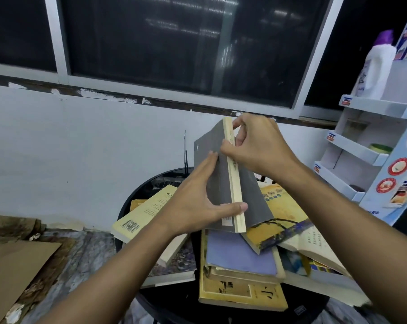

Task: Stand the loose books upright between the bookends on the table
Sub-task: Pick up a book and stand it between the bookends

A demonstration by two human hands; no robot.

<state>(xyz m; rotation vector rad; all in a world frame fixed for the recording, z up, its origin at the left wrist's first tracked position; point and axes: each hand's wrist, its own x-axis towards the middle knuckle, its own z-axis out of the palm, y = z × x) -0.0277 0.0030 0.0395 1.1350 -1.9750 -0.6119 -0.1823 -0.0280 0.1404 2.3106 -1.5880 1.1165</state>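
We hold a grey book [208, 142] in both grips above the heap on the round black surface [174, 302].
Our left grip [195, 206] lays flat fingers on the cover, thumb hooked over the lower page edge; our right grip [261, 146] pinches the upper page edge narrowly. The book's long axis stands steep, top leaning slightly left, cream pages facing us. Its pale label is unreadable. Below, a cream book [146, 213] shows a barcode and a yellow book [239, 293] shows large Chinese characters.
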